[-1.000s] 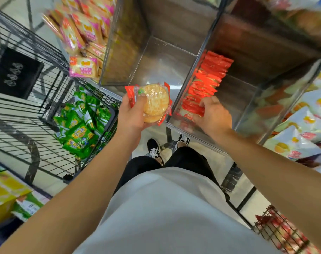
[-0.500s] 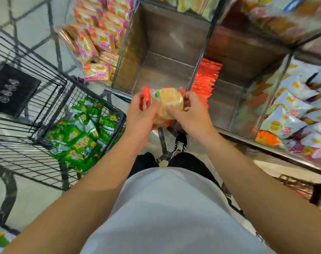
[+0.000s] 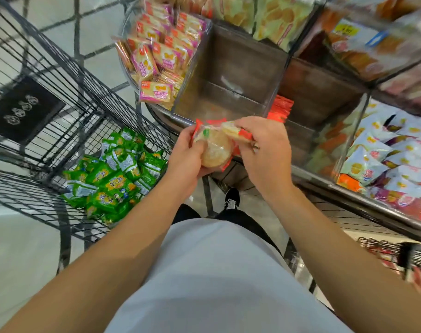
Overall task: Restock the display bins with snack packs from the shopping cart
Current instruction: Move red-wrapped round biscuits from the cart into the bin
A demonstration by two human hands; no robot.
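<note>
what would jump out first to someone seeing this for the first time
Both hands meet at the centre: the left hand holds a round cracker pack with red wrapper ends, and the right hand pinches a second pack off it. Lower left, a pile of bright green snack packs lies in the black wire shopping cart. Just beyond the hands, one clear display bin looks nearly empty between stocked ones.

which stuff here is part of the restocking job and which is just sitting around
In the job:
- left hand and right hand, holding red-edged cracker packs
- bin with red packs
- shopping cart with green packs

Just there:
- pink cracker packs
- white snack bags
</note>
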